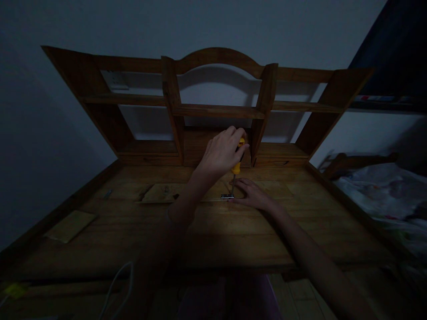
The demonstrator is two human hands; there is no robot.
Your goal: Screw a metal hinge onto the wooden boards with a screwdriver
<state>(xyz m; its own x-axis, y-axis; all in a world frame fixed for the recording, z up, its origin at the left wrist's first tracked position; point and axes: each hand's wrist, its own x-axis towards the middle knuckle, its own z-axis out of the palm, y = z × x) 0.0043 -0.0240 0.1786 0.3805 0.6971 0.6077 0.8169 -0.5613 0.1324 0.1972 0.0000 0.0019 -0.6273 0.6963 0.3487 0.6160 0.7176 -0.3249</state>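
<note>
My left hand (222,153) is closed round the yellow-and-black handle of a screwdriver (236,168), held nearly upright. Its metal shaft runs down to a small metal hinge (227,196) at the near edge of a flat wooden board (207,194). Whether the tip sits in a screw is too small to tell. My right hand (252,195) lies low on the board, thumb and fingers stretched apart beside the shaft. The thumb is at the hinge's right end. The board lies flat on the wooden desk (227,235); my left forearm hides part of it.
A wooden shelf unit (218,111) rises at the desk's back. On the desk's left are a small wooden piece (70,226) and a small metal part (108,194). A white cable (116,278) loops at the front edge. Plastic bags (383,186) are at the right. The light is dim.
</note>
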